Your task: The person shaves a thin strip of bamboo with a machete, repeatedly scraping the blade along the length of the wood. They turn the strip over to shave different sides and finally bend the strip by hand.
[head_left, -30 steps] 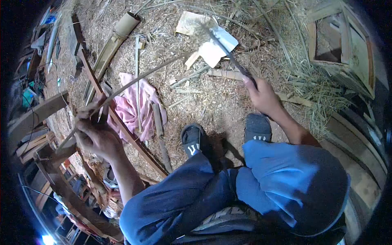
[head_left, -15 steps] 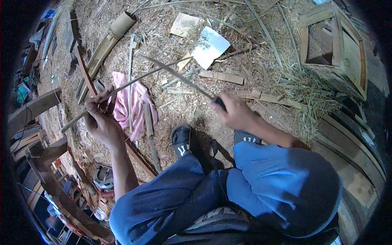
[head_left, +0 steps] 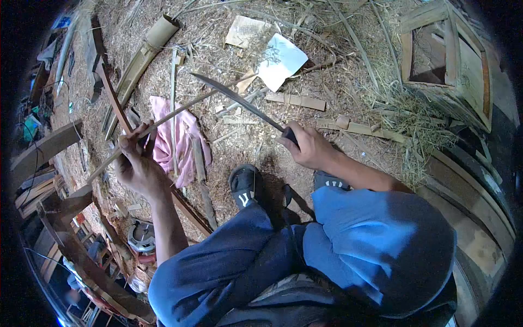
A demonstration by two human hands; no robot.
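My left hand grips a thin wooden stick between thumb and fingers. The stick slants up to the right across the view, its near end jutting out below the hand. My right hand is closed around the dark handle of a long knife. Its narrow blade points up and left, and near its tip it crosses over the far part of the stick in this view. Beneath the stick, a pink cloth lies on the ground beside my left hand.
Shavings and straw cover the ground. A split bamboo pole lies at upper left, and a white sheet at top centre. A wooden frame box stands at upper right. My dark shoe is below the blade; curved boards lie right.
The knife blade has turned, showing more of its flat side, and its tip has shifted slightly left. The stick's near end has moved a little right and down with my left hand.
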